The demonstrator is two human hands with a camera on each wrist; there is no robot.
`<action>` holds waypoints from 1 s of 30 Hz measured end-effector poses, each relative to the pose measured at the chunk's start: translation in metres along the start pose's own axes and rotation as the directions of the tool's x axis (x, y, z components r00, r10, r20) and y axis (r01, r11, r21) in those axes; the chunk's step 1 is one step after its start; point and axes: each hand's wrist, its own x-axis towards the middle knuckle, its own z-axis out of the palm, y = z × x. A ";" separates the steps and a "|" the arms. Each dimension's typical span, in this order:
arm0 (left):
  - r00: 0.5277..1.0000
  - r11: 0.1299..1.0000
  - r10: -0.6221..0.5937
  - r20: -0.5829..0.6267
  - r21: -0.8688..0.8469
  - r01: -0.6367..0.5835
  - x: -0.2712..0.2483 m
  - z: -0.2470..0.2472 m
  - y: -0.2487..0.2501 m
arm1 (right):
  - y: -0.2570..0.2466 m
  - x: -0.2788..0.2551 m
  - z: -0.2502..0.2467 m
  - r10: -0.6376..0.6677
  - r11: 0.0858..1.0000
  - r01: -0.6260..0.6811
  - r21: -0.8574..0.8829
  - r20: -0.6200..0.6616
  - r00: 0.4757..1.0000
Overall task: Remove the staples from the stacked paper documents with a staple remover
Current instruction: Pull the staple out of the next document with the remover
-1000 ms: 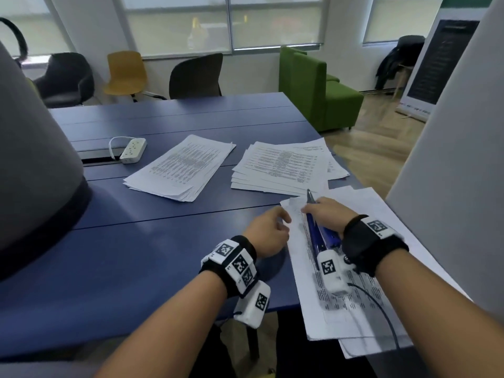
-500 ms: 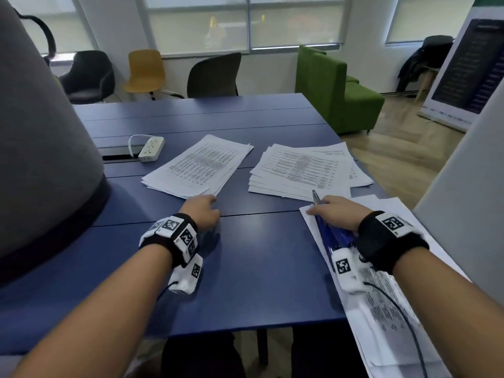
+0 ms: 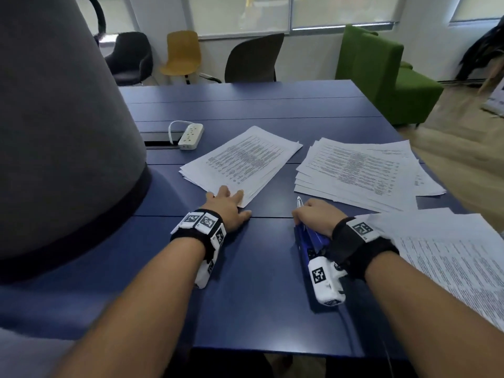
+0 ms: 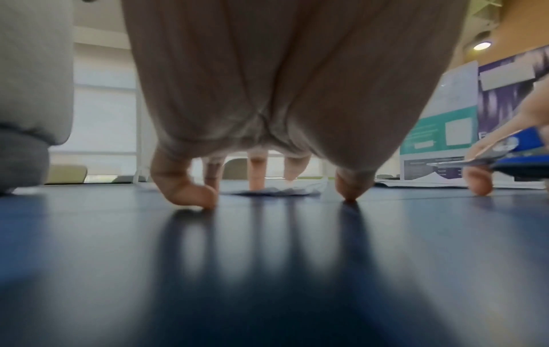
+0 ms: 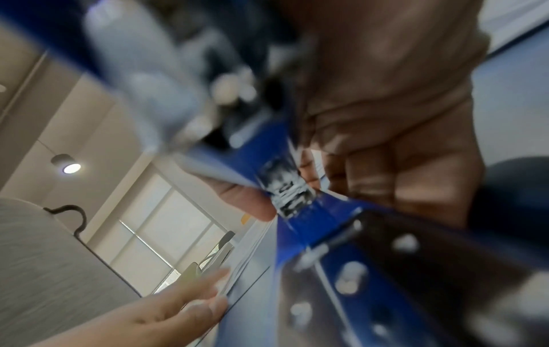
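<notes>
A left paper stack [image 3: 245, 159] lies mid-table on the blue table [image 3: 245, 296]. My left hand [image 3: 231, 200] rests spread on its near corner, fingertips down on the paper and the table; the left wrist view shows the left hand [image 4: 270, 187] holding nothing at that paper corner [image 4: 276, 190]. My right hand [image 3: 313, 216] grips a long blue staple remover [image 3: 308, 241], whose metal tip points away just past the fingers. In the right wrist view, blurred, the right hand [image 5: 297, 192] is wrapped round the blue staple remover [image 5: 312, 211]. A second paper stack [image 3: 354, 170] lies fanned beyond the right hand.
Loose printed sheets [image 3: 450, 255] hang over the table's right edge. A white power strip [image 3: 191, 136] lies by a cable slot at the back left. A big grey cone-shaped shade [image 3: 54, 132] blocks the left side. Chairs and a green sofa [image 3: 381, 72] stand behind the table.
My left hand has moved left from the right-hand sheets to the near corner of the left stack. The right hand with the staple remover has slid off those sheets onto bare table.
</notes>
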 end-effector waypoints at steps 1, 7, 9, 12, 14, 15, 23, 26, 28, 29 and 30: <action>1.000 1.000 -0.007 -0.009 0.005 0.007 -0.008 0.000 -0.002 | 0.000 0.001 0.000 -0.003 1.000 0.003 -0.007 -0.009 1.000; 0.995 0.995 -0.096 -0.040 -0.010 0.095 -0.066 0.000 -0.023 | 0.009 -0.007 0.006 -0.016 1.000 0.016 0.003 -0.037 0.999; 0.996 0.998 -0.060 -0.069 -0.016 0.059 -0.086 0.003 -0.031 | 0.014 -0.011 0.007 -0.033 0.999 0.033 0.011 -0.031 0.999; 0.995 0.995 -0.056 -0.086 -0.089 0.049 -0.124 0.007 -0.039 | 0.021 -0.024 0.010 -0.039 0.997 0.042 0.071 -0.043 0.998; 0.990 0.990 -0.065 -0.124 -0.133 0.049 -0.154 0.013 -0.040 | 0.024 -0.036 0.015 -0.035 0.996 0.038 0.082 -0.040 0.999; 0.986 0.989 -0.069 -0.150 -0.140 0.048 -0.167 0.017 -0.040 | 0.025 -0.042 0.016 -0.043 0.997 0.046 0.069 -0.039 0.998; 0.975 0.987 -0.142 -0.172 -0.101 0.126 -0.202 0.040 -0.006 | 0.028 -0.072 0.027 -0.106 0.994 0.106 -0.018 -0.013 0.994; 0.957 0.951 -0.211 -0.200 -0.270 0.153 -0.189 0.024 -0.007 | 0.030 -0.077 0.027 -0.110 0.994 0.110 -0.027 -0.025 0.994; 0.966 0.927 -0.211 -0.151 -0.344 0.149 -0.176 0.010 -0.016 | 0.031 -0.079 0.026 -0.104 0.994 0.103 -0.026 -0.024 0.994; 0.970 0.928 -0.213 -0.116 -0.335 0.164 -0.170 0.005 -0.018 | 0.031 -0.079 0.026 -0.102 0.995 0.101 -0.025 -0.020 0.995; 0.970 0.929 -0.218 -0.104 -0.327 0.173 -0.166 0.001 -0.020 | 0.030 -0.078 0.026 -0.100 0.995 0.100 -0.025 -0.017 0.995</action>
